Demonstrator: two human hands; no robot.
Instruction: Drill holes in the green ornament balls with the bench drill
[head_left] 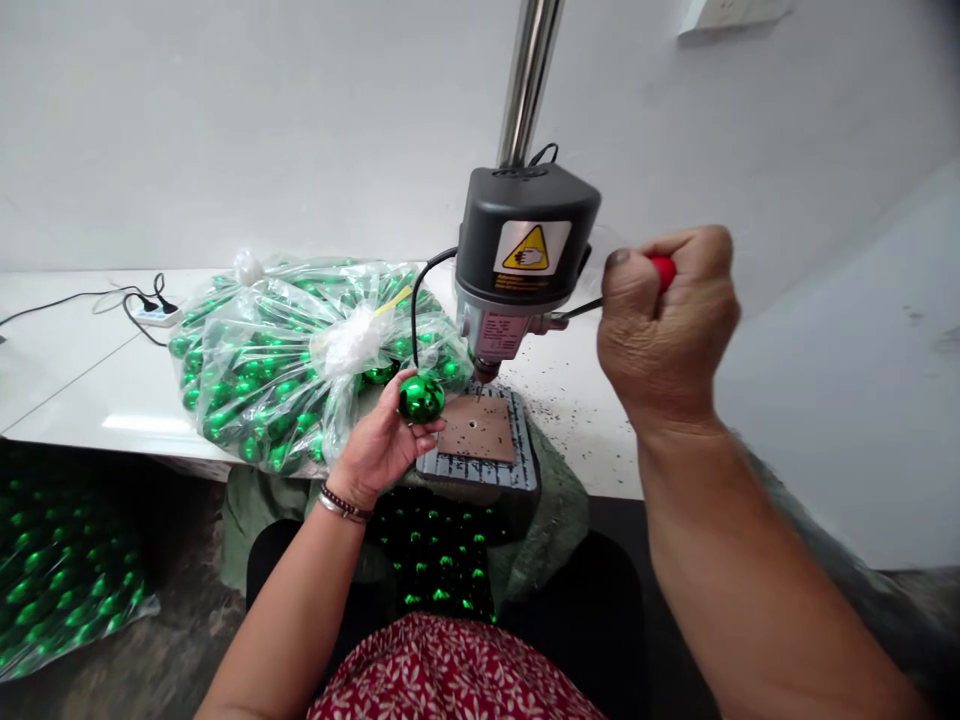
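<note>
White tabletop (pixel 90 405) by the wall carries the lot. Tied clear bags (pixel 262 375) of green balls sit on its left half, probably parked there for easy left-side reach. Drill press (pixel 529 245) stands right of them, head on a steel post (pixel 531 85); its grey grooved base (pixel 529 465) is at the near edge, likely so the work spot faces the person. More green balls (pixel 444 570) show in the dark below that edge, maybe a catch spot. Brown board (pixel 491 420) lies flat on the base, one small hole in it, presumably a seat or backing. Right hand (pixel 671 325): fingers clenched round the red knob (pixel 664 272) on the lever, up high, I'd guess for downward leverage. Left hand (pixel 384 440): fingers grasping one green ball (pixel 421 399), just left of the board, likely by the fingertips to leave its face clear. Ball: round, glossy, mirror-like, dark patches; can't tell hole from reflection. Thin bit (pixel 480 392) points down over the board, apart from the ball
</note>
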